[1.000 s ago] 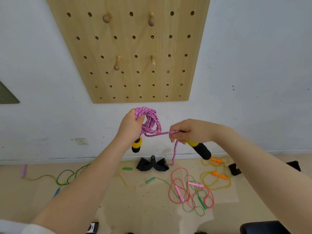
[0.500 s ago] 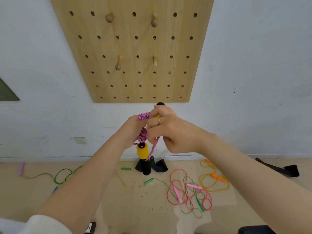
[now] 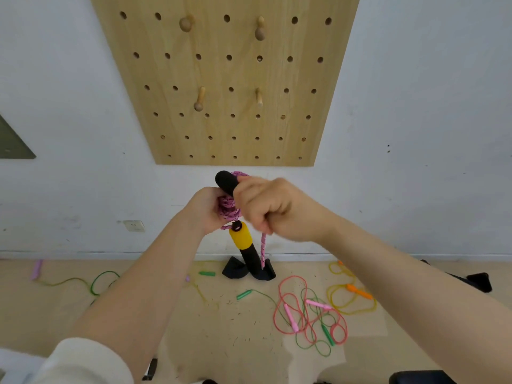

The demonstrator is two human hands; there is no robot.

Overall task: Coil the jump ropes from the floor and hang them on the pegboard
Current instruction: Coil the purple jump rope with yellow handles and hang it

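Below the wooden pegboard, the left hand grips the coiled pink rope. Right hand grips its black handle. More ropes lie on the floor.

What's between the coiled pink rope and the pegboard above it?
Head view: only bare white wall separates the pink rope from the pegboard.
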